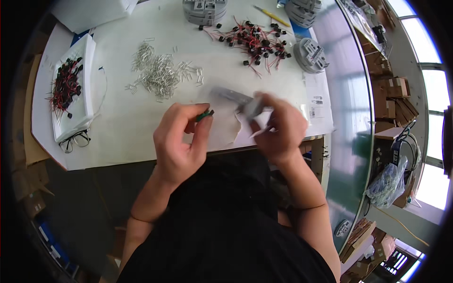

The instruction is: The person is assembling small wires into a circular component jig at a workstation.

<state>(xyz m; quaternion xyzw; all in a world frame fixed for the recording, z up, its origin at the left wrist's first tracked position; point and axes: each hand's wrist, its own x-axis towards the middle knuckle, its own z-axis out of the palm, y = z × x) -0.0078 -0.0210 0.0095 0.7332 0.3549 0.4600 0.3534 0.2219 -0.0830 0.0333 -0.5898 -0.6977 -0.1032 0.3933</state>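
My left hand is closed in a pinch above the table's near edge. Between its thumb and forefinger sits a small green piece with a black end. To the right, my right hand grips a long grey plastic part, smeared by motion, so its exact kind cannot be made out. This part points toward the left hand, with a gap between them. Beyond my hands lies a loose heap of small silvery U-shaped metal pieces. Farther right is a pile of small black round components with red and black wires.
Grey round plastic housings stand in stacks at the back, and one lies at the right. A yellow pen-like tool rests nearby. At left are a white tray with more wired components and a pair of glasses.
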